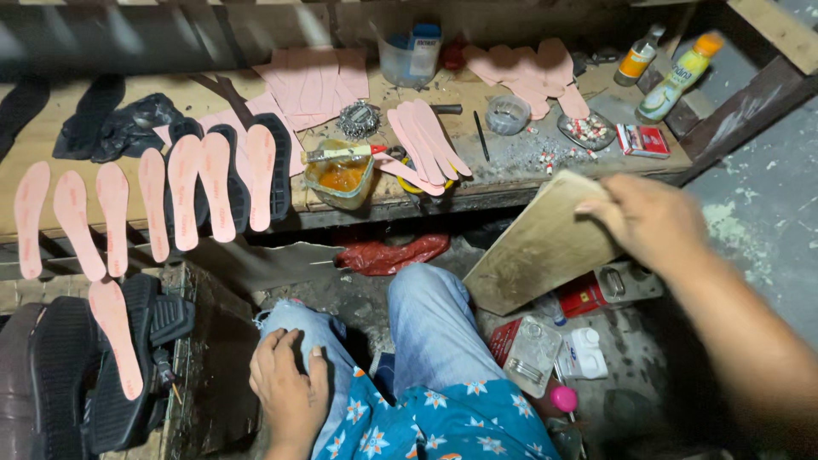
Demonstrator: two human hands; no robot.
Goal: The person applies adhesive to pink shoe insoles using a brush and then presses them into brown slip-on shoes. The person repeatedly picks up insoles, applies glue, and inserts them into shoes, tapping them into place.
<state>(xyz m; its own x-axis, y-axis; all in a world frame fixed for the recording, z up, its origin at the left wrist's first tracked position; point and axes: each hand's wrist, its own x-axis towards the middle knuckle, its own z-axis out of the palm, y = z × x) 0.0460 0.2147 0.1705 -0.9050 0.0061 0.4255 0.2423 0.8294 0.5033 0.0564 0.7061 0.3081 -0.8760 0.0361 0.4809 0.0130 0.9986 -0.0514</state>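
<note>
My right hand (pixel 652 220) grips the upper edge of a flat wooden board (pixel 538 247), which tilts down toward the floor on my right. My left hand (pixel 288 390) rests on my left knee, fingers loosely curled, holding nothing. Ahead, a low wooden bench (pixel 511 170) carries a glass jar of amber glue (pixel 340 177) with a brush lying across it. Pink insoles (pixel 426 140) lie fanned beside the jar, and a row of further pink insoles (pixel 183 192) lines the bench's left part, some on black soles.
Black shoe soles (pixel 119 358) with one pink insole sit at the lower left. Two bottles (pixel 677 77) stand at the back right. A plastic tub (pixel 409 55), a small dish (pixel 588 129), a red packet (pixel 643 140) and floor clutter with a clear container (pixel 532 351) surround the work area.
</note>
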